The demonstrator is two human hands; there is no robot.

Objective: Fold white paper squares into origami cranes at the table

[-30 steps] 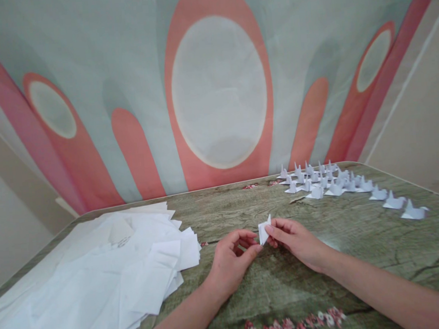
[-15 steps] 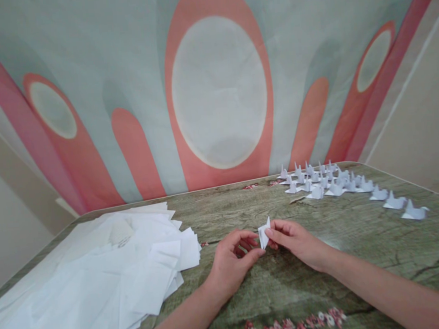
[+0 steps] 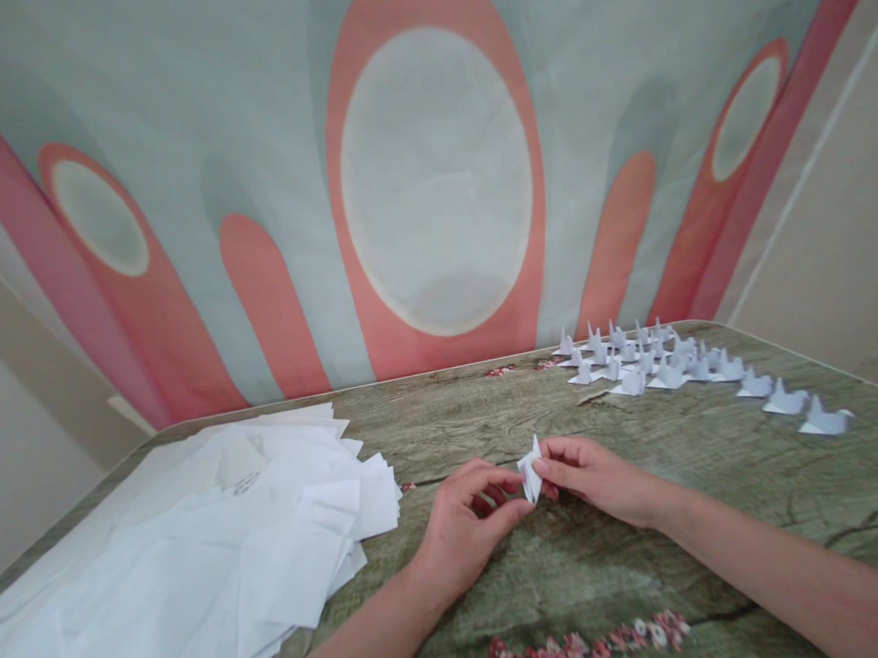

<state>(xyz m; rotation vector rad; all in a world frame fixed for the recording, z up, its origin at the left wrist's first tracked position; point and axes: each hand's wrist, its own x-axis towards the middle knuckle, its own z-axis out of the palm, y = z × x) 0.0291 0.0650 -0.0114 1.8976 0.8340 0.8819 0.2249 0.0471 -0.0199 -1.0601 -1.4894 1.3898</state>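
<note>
A small piece of folded white paper [image 3: 530, 476] is held upright between my two hands over the middle of the table, a narrow point sticking up from it. My left hand [image 3: 471, 519] pinches its left and lower edge between thumb and fingers. On the other side, my right hand [image 3: 596, 480] grips it by the right edge with thumb and forefinger. The far folds of the paper are hidden by my fingers.
Loose white paper sheets [image 3: 191, 557] lie in a spread heap on the left. At the back right, several folded paper birds [image 3: 668, 373] stand in rows on the wood-patterned table [image 3: 446, 429]. A printed backdrop [image 3: 436, 189] hangs behind the table's far edge.
The folded paper has turned slightly and shifted a little to the right in my fingers. Both hands keep their hold on it, and the view has moved very slightly.
</note>
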